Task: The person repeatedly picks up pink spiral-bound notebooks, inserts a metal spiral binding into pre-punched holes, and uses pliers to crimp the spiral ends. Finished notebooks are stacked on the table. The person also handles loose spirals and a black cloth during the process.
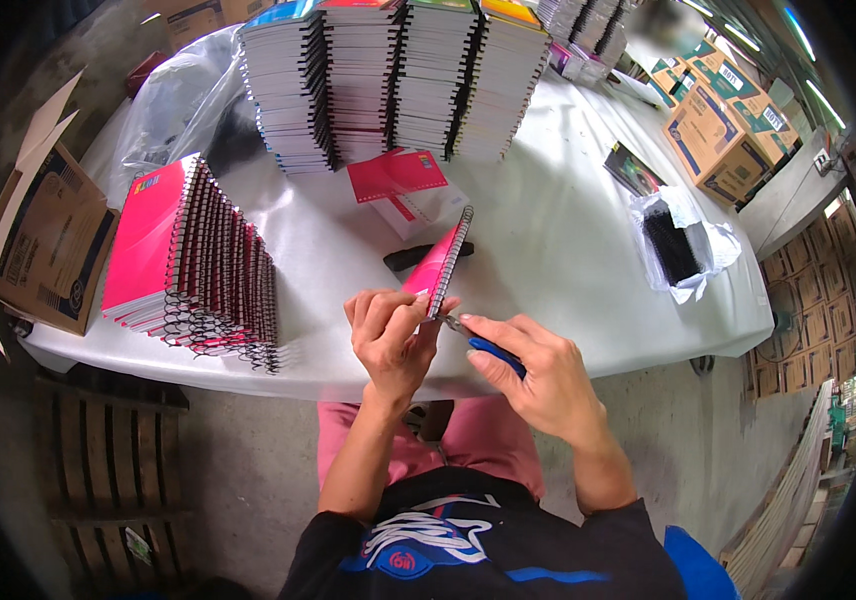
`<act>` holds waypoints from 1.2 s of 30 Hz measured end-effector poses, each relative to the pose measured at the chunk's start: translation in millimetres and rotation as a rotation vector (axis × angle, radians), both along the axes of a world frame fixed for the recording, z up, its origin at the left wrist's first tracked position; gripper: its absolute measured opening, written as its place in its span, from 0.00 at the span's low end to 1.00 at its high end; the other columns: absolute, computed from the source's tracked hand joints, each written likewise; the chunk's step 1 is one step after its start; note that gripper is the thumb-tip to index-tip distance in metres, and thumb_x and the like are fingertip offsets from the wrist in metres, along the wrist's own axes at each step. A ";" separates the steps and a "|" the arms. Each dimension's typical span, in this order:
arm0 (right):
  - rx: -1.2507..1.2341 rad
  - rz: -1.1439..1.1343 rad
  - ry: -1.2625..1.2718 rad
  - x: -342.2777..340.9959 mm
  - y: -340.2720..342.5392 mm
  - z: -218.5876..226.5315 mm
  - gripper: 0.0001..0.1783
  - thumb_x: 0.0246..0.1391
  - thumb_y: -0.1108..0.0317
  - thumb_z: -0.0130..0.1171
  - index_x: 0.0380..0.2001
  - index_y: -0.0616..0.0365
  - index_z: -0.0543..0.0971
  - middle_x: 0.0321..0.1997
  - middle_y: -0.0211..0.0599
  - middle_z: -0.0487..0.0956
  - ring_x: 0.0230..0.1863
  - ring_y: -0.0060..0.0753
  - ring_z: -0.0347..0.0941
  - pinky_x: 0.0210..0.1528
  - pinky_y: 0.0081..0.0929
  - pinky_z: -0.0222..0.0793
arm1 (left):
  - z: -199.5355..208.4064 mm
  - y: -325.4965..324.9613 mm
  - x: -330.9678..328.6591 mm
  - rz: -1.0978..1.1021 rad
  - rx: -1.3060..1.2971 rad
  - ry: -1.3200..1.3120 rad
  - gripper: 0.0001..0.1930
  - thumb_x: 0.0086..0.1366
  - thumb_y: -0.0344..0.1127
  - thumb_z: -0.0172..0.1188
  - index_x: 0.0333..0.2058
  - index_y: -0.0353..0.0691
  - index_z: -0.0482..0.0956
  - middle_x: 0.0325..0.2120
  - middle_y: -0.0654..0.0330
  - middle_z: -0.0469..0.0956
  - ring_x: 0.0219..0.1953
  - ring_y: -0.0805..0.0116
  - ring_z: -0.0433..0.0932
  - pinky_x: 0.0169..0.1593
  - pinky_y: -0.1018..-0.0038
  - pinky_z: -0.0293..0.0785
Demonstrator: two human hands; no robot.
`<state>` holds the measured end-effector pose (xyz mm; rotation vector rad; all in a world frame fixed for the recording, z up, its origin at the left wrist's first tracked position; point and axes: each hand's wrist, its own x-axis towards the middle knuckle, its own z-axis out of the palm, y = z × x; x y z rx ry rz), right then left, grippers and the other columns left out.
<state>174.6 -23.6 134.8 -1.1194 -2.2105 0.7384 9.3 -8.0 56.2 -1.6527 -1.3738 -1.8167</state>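
Note:
A spiral notebook with a red-pink cover (434, 266) is held up on edge, its dark coil facing right. My left hand (390, 326) is closed around the notebook's near end. In my right hand (540, 370) is a pair of pliers with blue handles (494, 354); their metal tip meets the near end of the coil. Whether the jaws grip the wire is too small to tell. Behind the notebook lie a dark object (407, 258), partly hidden, and a small pile of loose red covers and white sheets (403, 188).
On the left leans a stack of red spiral notebooks (188, 262), beside an opened cardboard box (53, 235). Tall notebook stacks (378, 85) line the table's back. Black coils (670, 246) lie in white wrapping at the right. Cartons (723, 135) stand beyond the white-covered table (568, 230).

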 end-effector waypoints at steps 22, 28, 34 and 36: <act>-0.103 -0.157 0.341 -25.6 44.7 -49.4 0.29 0.53 0.56 0.58 0.58 0.48 0.67 0.54 0.43 0.67 0.59 0.45 0.62 0.58 0.44 0.56 | 28.8 -18.1 -15.9 -0.373 0.049 -0.691 0.21 0.58 0.19 0.59 0.47 0.38 0.61 0.33 0.59 0.69 0.30 0.74 0.71 0.33 0.82 0.71; -0.010 0.081 0.286 -64.8 50.7 -77.9 0.22 0.52 0.71 0.58 0.52 0.57 0.72 0.39 0.39 0.75 0.38 0.31 0.72 0.41 0.25 0.68 | -18.0 -32.2 -4.7 -0.349 -0.515 -0.379 0.25 0.61 0.38 0.57 0.55 0.37 0.64 0.51 0.47 0.65 0.55 0.50 0.65 0.55 0.62 0.65; -0.233 0.167 0.610 -60.1 27.6 -20.1 0.20 0.50 0.77 0.48 0.49 0.62 0.72 0.35 0.41 0.73 0.33 0.32 0.70 0.39 0.24 0.67 | 14.3 -83.0 -22.0 -0.372 -0.398 -0.114 0.22 0.51 0.37 0.67 0.45 0.37 0.74 0.45 0.51 0.72 0.49 0.51 0.71 0.52 0.63 0.69; 0.164 0.368 0.417 -71.6 20.5 31.1 0.20 0.49 0.75 0.49 0.48 0.62 0.73 0.35 0.43 0.72 0.34 0.34 0.70 0.39 0.25 0.67 | 12.2 -92.4 -27.4 -0.264 -0.243 0.098 0.17 0.51 0.37 0.66 0.41 0.41 0.79 0.41 0.57 0.77 0.43 0.56 0.76 0.46 0.67 0.72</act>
